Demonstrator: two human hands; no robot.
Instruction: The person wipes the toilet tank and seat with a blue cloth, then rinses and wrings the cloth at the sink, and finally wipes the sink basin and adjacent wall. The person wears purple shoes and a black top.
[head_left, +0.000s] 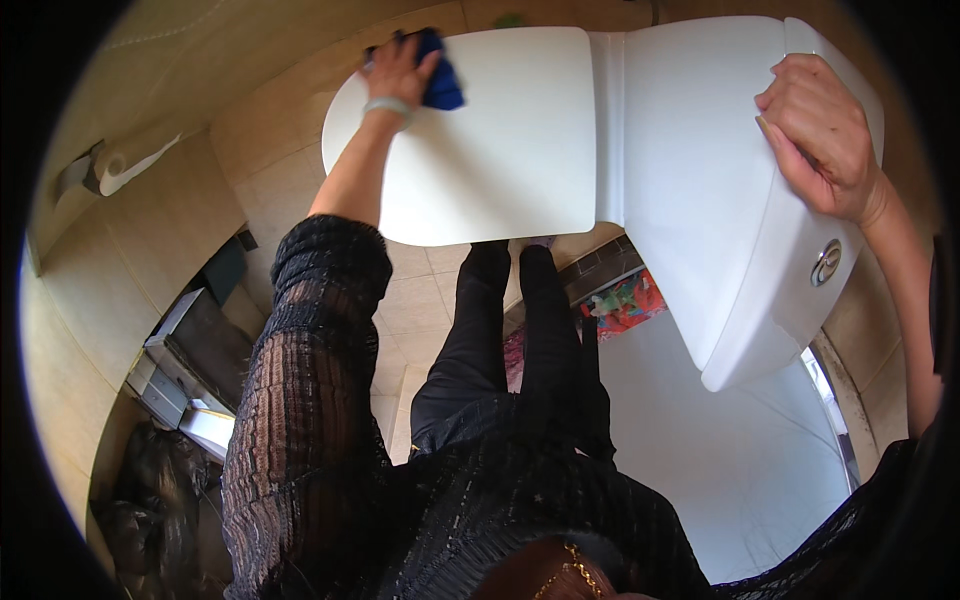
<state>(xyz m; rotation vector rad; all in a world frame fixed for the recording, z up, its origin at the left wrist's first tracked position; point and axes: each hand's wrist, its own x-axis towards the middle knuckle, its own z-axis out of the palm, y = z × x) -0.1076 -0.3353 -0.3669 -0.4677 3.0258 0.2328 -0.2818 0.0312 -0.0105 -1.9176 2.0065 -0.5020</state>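
Observation:
My left hand (397, 73), with a pale bangle (388, 109) at the wrist, presses a dark blue cloth (444, 84) against the closed white toilet lid (510, 142). The hand lies palm down near the lid's rounded front end, and part of the cloth is hidden under it. My right hand (825, 139) is curled with its fingers drawn in. It rests at the front edge of the white cistern (697, 150), above a round chrome flush button (827, 262). Nothing shows inside the curled fingers.
A toilet paper roll (116, 165) hangs in a holder on the left wall. Below it stand a dark cabinet (202, 345) and black plastic bags (161, 487). Colourful packaging (630, 300) lies beneath the cistern, beside a pale smooth surface (697, 465). Beige tiles (409, 315) cover the floor.

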